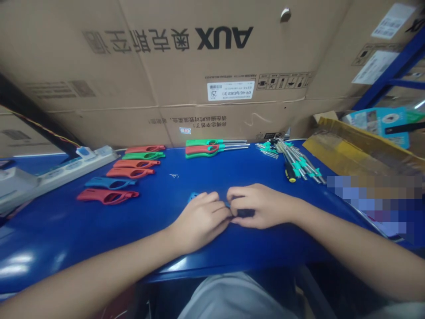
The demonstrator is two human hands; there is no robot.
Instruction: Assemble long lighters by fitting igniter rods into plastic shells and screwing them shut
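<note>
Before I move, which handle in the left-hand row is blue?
The blue handle, second from the near end, between the red handle at that end and an orange handle. The row's other five are red, orange or green.

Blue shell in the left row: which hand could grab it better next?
Probably the left hand: it is nearer the blue shell, on the same side. The right hand would have to cross past it.

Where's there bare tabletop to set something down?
Bare blue table lies between the front red shell and left hand, and between the rod-tipped handles and right hand. Crowded: right, where metal rods bunch near a carton.
</note>
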